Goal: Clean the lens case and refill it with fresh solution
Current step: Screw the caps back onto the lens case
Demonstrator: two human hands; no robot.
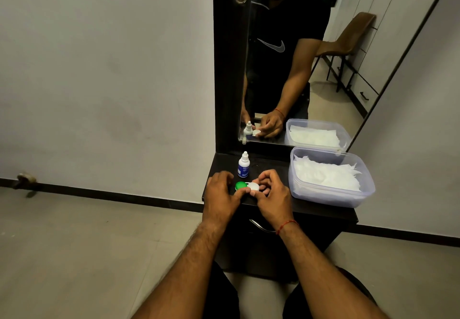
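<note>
On the dark shelf, both hands grip the lens case. Left hand at the green cap; right hand apparently pinches the white cap.

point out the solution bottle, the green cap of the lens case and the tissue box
solution bottle (243, 167), head view, on the labelled body below the nozzle
green cap (240, 185), head view, on its top face beside the left hand
tissue box (331, 195), head view, on the clear front wall
</note>
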